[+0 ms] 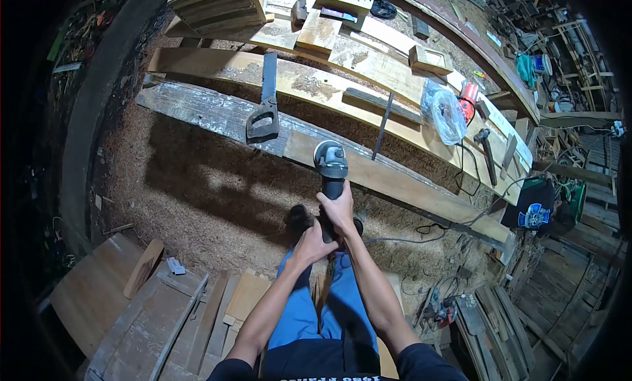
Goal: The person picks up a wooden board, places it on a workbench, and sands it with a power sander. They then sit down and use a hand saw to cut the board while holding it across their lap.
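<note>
An angle grinder [332,165] with a black body is gripped in both hands, its pale disc at the edge of a long plank [401,187]. Whether the disc touches the wood or spins I cannot tell. My right hand [340,208] wraps the body behind the head. Lower down, my left hand [312,243] closes round the rear end. Left of the grinder, a handsaw [265,111] lies across the whitish, weathered part of the timber [204,111]. A thin dark bar [383,127] rests across the boards to the right.
A cable [408,239] trails right from the grinder. On the far boards lie a plastic bag [442,111], a red power tool [469,99], a hammer [486,156] and wood blocks [319,32]. Sawdust [217,216] covers the ground. Planks [210,315] lie behind my legs.
</note>
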{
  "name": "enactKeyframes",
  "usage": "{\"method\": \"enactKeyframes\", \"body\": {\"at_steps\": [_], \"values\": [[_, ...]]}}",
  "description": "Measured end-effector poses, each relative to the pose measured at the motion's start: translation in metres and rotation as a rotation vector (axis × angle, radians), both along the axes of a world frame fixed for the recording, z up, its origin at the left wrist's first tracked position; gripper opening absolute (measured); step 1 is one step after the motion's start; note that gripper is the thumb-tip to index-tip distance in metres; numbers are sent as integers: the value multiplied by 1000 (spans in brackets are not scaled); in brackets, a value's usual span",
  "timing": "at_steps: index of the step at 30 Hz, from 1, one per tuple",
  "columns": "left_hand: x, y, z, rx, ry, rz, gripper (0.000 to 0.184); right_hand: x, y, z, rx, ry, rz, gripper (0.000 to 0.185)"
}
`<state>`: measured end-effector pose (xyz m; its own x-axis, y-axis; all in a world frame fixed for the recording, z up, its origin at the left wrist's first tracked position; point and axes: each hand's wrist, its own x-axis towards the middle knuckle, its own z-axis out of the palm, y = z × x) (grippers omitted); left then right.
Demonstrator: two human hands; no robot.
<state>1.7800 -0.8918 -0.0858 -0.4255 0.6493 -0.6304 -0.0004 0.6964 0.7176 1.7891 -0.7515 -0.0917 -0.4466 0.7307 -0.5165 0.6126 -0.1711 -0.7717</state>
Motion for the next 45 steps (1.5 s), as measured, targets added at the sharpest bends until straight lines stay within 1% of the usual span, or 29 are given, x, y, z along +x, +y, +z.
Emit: {"method": "enactKeyframes", "body": {"at_steps": [1,2,3,6,8,11,13,20,25,29,30,31,33,35,38,41,42,43,45], "values": [[9,3,-1,-23,-12,-24,81,9,4,0,-2,0,4,61],[17,5,-1,11,-33,-8,88,17,7,0,-28,5,-8,60],[22,9,3,9,-31,-15,88,26,11,-1,-50,11,-26,58],[40,22,9,-42,-25,-63,96,48,19,0,-34,16,-43,56],[53,26,3,-46,-32,-69,96,59,25,0,-47,28,-64,56],[65,38,9,-60,-46,-92,99,72,37,7,-25,10,-53,54],[74,42,8,-75,-47,-99,100,81,43,6,-44,-1,-64,62],[105,64,6,-82,-52,-100,99,115,61,-6,0,5,-73,57],[117,73,8,-78,-62,-115,100,128,71,4,-5,9,-94,57],[113,59,0,-36,-39,-53,92,116,59,1,37,-3,-23,65],[108,51,-5,-15,-35,-24,90,109,53,1,39,-64,19,69],[103,43,-9,-15,-31,-25,90,98,45,-7,37,16,15,68],[84,29,-13,3,24,20,89,75,32,-5,-13,-35,43,65],[62,14,-12,7,22,22,87,49,19,4,-19,-42,47,62],[32,4,-12,19,38,62,78,15,10,2,-21,-77,114,62],[13,-1,-18,14,68,44,76,-4,5,-1,15,-60,73,60],[9,1,-14,44,96,31,81,-3,6,-5,26,-45,73,61],[8,3,-9,44,96,35,81,-1,7,-8,39,-20,49,61],[11,12,-1,42,-5,17,79,8,13,-8,33,-36,39,73]]}}
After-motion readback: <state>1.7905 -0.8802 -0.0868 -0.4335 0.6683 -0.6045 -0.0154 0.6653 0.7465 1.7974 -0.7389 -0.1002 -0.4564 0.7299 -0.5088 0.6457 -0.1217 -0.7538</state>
